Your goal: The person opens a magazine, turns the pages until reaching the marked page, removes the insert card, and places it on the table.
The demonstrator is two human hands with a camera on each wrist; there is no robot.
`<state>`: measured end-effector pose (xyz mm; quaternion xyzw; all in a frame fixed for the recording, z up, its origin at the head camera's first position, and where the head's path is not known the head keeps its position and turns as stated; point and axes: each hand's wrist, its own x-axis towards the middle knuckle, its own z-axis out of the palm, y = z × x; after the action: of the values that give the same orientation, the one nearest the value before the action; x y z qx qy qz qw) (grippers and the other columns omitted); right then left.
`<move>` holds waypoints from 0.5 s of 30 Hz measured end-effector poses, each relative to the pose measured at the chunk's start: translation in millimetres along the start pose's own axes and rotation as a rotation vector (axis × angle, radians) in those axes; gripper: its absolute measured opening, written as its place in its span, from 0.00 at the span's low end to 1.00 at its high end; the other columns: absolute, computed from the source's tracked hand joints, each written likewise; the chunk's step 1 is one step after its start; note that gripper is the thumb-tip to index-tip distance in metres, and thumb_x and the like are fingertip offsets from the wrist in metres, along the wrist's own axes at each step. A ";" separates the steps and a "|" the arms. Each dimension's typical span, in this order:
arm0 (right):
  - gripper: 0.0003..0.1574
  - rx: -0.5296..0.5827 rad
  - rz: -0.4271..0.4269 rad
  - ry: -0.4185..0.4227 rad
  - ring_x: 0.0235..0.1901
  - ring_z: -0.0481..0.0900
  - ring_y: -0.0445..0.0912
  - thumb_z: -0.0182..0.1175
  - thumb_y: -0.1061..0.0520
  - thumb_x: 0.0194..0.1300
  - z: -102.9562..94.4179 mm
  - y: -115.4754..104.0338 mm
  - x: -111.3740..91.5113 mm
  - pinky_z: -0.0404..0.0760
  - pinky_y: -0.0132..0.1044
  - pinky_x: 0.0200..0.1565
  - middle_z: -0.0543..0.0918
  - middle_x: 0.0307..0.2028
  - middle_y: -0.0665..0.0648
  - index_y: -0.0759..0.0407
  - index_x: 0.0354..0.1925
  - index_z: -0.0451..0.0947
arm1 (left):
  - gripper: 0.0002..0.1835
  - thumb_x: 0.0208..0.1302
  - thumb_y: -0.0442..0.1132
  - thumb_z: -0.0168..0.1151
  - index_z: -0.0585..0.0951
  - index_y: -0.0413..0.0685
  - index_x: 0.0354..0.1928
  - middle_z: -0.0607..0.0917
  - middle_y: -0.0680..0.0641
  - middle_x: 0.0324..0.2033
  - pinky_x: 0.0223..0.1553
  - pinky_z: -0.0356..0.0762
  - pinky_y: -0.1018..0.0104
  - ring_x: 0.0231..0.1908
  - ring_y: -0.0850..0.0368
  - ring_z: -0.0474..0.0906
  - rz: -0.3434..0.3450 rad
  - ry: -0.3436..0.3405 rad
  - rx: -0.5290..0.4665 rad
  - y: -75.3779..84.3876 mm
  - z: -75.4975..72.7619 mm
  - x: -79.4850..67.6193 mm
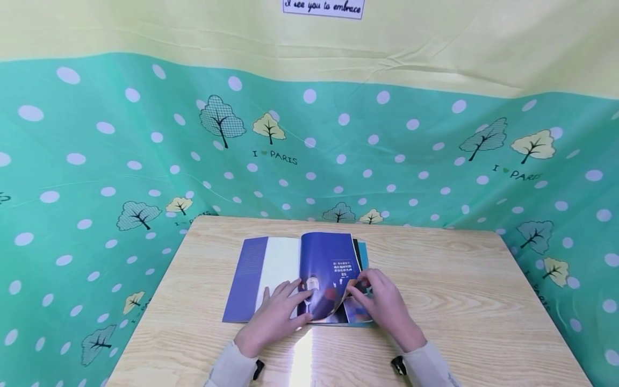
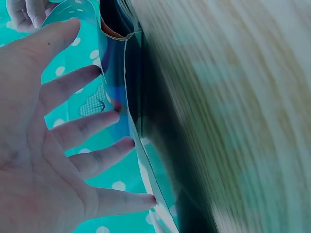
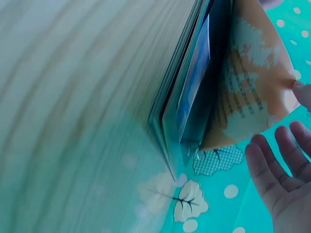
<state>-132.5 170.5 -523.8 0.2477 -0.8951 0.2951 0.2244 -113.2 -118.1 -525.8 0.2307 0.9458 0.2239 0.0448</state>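
Note:
An open book [image 1: 323,258] lies on the table, its right-hand page purple with white print and a pictured figure. My left hand [image 1: 280,312] rests across the inner part of the book with fingers spread; the left wrist view shows the left palm [image 2: 53,141] and extended fingers by the pages. At the lower right corner, my right hand [image 1: 384,301] holds the edge of a lifted, curling page. In the right wrist view, the right thumb [image 3: 303,94] meets the edge of that page [image 3: 252,92], whose orange, printed underside shows. The other right fingers sit below the page edge.
The book lies on a light wood table [image 1: 454,279], with a purple cover flap [image 1: 246,279] spread at its left. A green dotted curtain [image 1: 309,118] with printed trees hangs behind and beside the table. Dark bands circle both wrists.

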 end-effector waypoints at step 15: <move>0.14 0.177 -0.215 -0.040 0.49 0.81 0.46 0.66 0.65 0.64 12.8 -16.8 11.2 0.80 0.33 0.53 0.85 0.47 0.53 0.59 0.49 0.83 | 0.25 0.72 0.56 0.58 0.82 0.45 0.58 0.85 0.47 0.53 0.57 0.79 0.52 0.54 0.52 0.80 0.032 0.224 -0.387 15.5 -11.5 17.0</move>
<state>-134.8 146.9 -520.0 0.3670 -0.8381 0.3422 0.2141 -124.0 -102.7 -508.3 0.2066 0.8806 0.4260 -0.0208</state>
